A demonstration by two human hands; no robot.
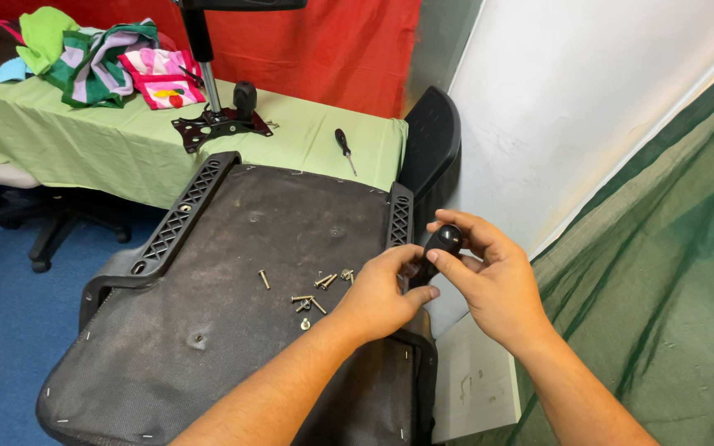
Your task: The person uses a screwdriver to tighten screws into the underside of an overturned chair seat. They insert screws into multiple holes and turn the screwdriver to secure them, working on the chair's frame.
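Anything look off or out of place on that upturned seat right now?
Loose screws lie scattered on the upturned chair seat, free to roll. Both hands, left hand and right hand, grip a black tool handle at the seat's edge.

A makeshift workshop: dismantled chair seat (233, 281), loose screws (311, 293), screwdriver (345, 150) on a cloth-covered table (109, 144).

Bright, even indoor light; soft shadows, sharp, slight wide-angle distortion.

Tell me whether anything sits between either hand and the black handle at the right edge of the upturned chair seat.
Nothing visible does. The right hand already grips the black handle at its rounded top, and the left hand pinches its lower part. The loose screws lie apart on the seat underside, left of both hands.
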